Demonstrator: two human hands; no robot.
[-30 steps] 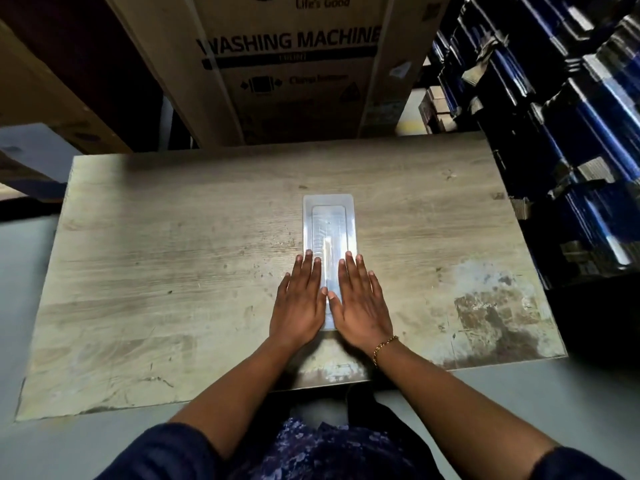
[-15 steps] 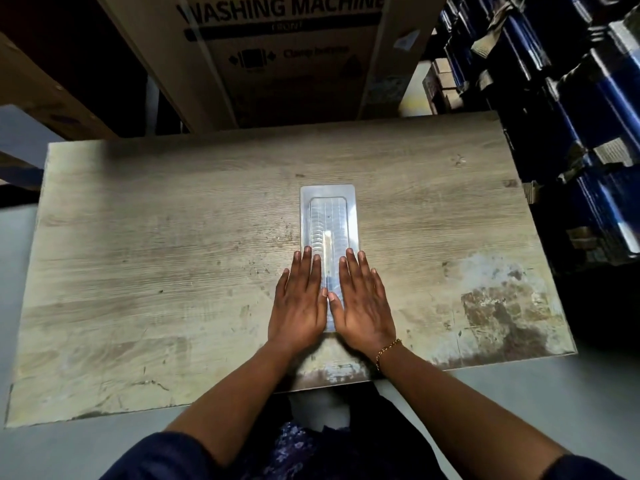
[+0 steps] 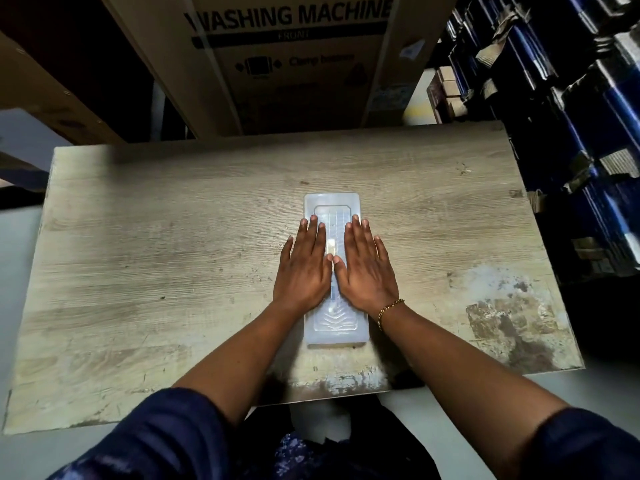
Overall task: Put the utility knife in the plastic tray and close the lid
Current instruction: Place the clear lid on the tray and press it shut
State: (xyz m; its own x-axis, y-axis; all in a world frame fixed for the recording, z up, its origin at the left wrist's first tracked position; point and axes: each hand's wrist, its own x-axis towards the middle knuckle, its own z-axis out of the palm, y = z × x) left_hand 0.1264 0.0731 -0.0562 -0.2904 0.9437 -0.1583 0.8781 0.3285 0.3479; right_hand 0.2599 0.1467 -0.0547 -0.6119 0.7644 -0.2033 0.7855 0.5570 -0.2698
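- Compared with the earlier frames, we see both hands farther along the plastic tray [image 3: 335, 268], away from the near edge of the table [image 3: 145, 237]; the tray's near end, previously covered by the palms, is now exposed.
- The left hand [image 3: 303, 268] lies flat and open, fingers extended and together, pressing on the left side of the lid [image 3: 333, 327]; it grips nothing.
- The right hand [image 3: 367, 271] mirrors it on the right side, palm down, fingers spread slightly, also gripping nothing. A bracelet [image 3: 389, 308] circles its wrist.
- The tray sits lengthwise near the middle of the table, closer to the near edge than the far edge, with its lid down over it.
- The utility knife [image 3: 331, 244] shows as a pale strip through the clear lid between the two hands; its details are too blurred to describe.
- We judge the tray to be light, thin and somewhat flexible, its surface smooth and likely slippery on the wood. The lid probably snaps shut only under even pressure along its rim.
- We judge the best hold to be flat palms pressing the long edges, as here, since pinching a corner may bow the plastic.
- A cardboard box [image 3: 291, 60] stands beyond the far edge.
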